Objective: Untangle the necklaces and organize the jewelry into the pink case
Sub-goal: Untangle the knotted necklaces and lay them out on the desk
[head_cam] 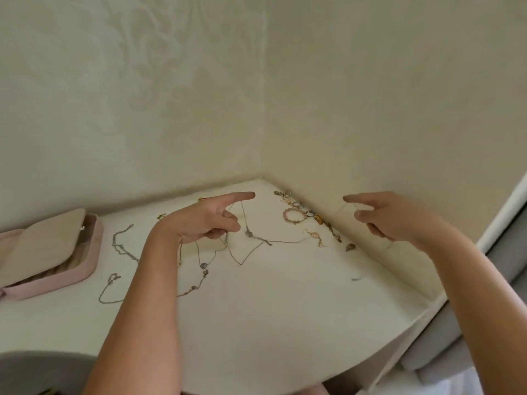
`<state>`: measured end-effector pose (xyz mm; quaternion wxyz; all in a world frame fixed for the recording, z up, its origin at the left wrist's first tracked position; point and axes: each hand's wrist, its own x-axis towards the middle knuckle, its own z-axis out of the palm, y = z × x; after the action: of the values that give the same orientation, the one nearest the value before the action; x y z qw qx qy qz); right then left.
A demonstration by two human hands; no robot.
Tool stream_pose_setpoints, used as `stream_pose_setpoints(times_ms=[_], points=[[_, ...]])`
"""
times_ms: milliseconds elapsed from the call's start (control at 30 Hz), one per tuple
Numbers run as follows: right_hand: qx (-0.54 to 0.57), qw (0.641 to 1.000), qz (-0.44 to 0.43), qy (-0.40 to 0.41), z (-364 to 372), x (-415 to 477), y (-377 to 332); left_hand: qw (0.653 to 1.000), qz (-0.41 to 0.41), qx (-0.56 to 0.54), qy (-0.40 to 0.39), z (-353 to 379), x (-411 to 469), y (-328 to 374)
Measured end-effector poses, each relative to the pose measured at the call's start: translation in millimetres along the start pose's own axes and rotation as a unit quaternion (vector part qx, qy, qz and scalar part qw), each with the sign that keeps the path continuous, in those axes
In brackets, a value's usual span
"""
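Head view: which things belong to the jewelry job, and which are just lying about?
Job: necklaces, pink case, bracelet, rings, earring.
Lying about: grey scrap, grey upholstery.

A cream table (pixel 271 309) with a rounded front edge fits into the corner of two walls. The pink case (pixel 92 246) lies open on its left end. Just right of the case a silver necklace (pixel 121 243) trails toward the front edge, and beyond it lies a necklace with small charms (pixel 203 266). Further right a thin chain (pixel 242 263) lies in a V, knotted at one spot. Farthest from the case, along the right wall, lie a row of rings (pixel 296 204), a beaded bracelet (pixel 285 215) and a dangling earring (pixel 315 235).
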<state>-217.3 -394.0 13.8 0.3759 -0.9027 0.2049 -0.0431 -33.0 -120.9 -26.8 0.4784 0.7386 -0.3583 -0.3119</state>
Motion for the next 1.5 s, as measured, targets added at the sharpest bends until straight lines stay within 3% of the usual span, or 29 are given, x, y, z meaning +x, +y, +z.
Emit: stream_pose_setpoints(times_ms=[167, 267, 333, 400, 467, 533, 700, 867, 967, 1067, 1200, 1267, 1367, 1500], points=[[-0.246, 0.968, 0.045, -0.018, 21.9, 18.0, -5.2, 1.000, 0.011, -0.017, -0.024, 2.8, 0.0, 1.8], [-0.349, 0.937, 0.011, 0.003, 41.3, 42.3, -13.5, 0.999, 0.014, -0.024, -0.037, 4.9, 1.5, 2.9], [-0.286, 0.955, -0.081, 0.010, 58.3, 56.0, -26.5, 0.999, 0.019, -0.027, -0.043, 5.0, 0.9, 4.6], [-0.121, 0.980, -0.151, -0.048, 79.4, 61.2, -46.0, 0.998, 0.025, -0.033, -0.050, 5.0, -0.8, 6.4], [-0.029, 0.975, -0.180, -0.123, 102.6, 67.5, -58.6, 0.997, 0.031, -0.041, -0.057, 5.0, -1.8, 8.4], [0.027, 0.969, -0.199, -0.144, 122.5, 79.8, -60.3, 0.997, 0.030, -0.042, -0.065, 4.3, -2.6, 9.6], [0.196, 0.965, -0.162, -0.059, 124.5, 110.3, -41.1, 0.997, -0.040, -0.013, -0.068, 0.3, -9.0, 6.7], [0.297, 0.944, -0.134, -0.061, 114.3, 116.3, -21.1, 0.997, -0.059, 0.044, -0.016, -0.2, -16.9, 6.5], [0.302, 0.941, -0.138, -0.063, 114.2, 117.8, -18.2, 0.996, -0.071, 0.055, 0.008, 4.1, -24.4, 7.2], [0.317, 0.936, -0.143, -0.063, 114.1, 118.7, -17.6, 0.989, -0.092, 0.047, 0.103, 10.3, -28.4, 3.6], [0.384, 0.913, -0.114, -0.079, 115.0, 116.6, -11.4, 0.961, -0.054, 0.065, 0.263, 19.0, -38.9, -0.4], [0.424, 0.897, -0.098, -0.076, 112.0, 116.7, -8.7, 0.954, -0.009, -0.026, 0.297, 21.9, -43.4, -3.5], [0.483, 0.868, -0.076, -0.087, 104.8, 118.5, -5.5, 0.905, 0.061, -0.317, 0.277, 29.7, -50.5, 1.4], [0.530, 0.838, -0.048, -0.119, 100.8, 118.4, -6.1, 0.863, 0.039, -0.422, 0.276, 40.7, -57.4, 5.9]])
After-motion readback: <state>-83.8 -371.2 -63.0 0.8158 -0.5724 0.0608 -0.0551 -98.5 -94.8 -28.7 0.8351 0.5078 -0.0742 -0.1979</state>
